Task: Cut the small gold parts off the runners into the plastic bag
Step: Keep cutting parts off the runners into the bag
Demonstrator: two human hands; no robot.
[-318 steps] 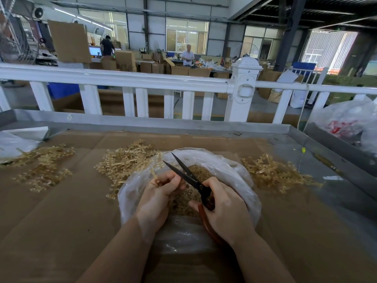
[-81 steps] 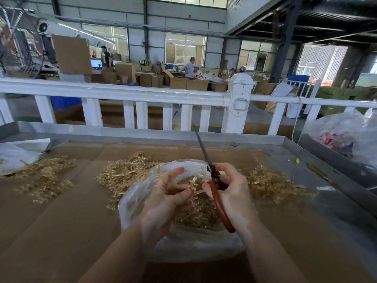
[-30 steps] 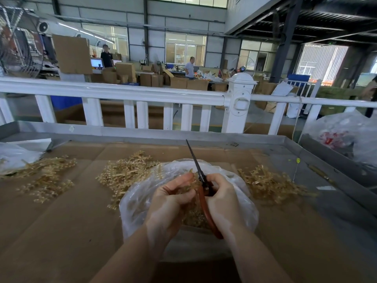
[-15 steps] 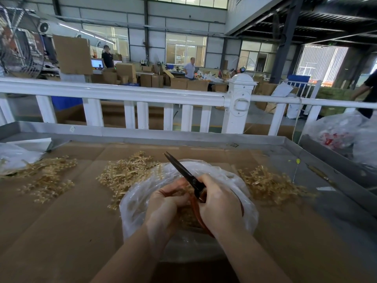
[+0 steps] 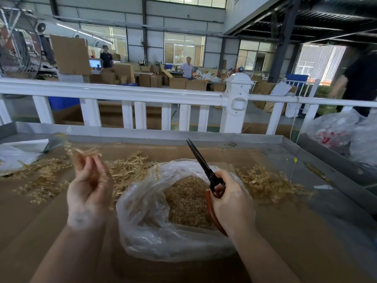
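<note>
The left hand [image 5: 88, 184] is lifting a blurred, seemingly pinched runner [image 5: 81, 151] at ten o'clock of the plastic bag [image 5: 155, 203]; the right hand [image 5: 231, 201] is gripping closed scissors [image 5: 204, 166] over it, blades aiming at eleven o'clock.

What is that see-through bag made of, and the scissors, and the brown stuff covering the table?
The bag looks like thin clear plastic: it crinkles, shines, and shows the gold bits inside. The scissors seem to have dark metal blades, thin and pointed; the orange-brown handle in the right hand could be plastic or coated metal. The table cover looks like matte brown cardboard.
</note>
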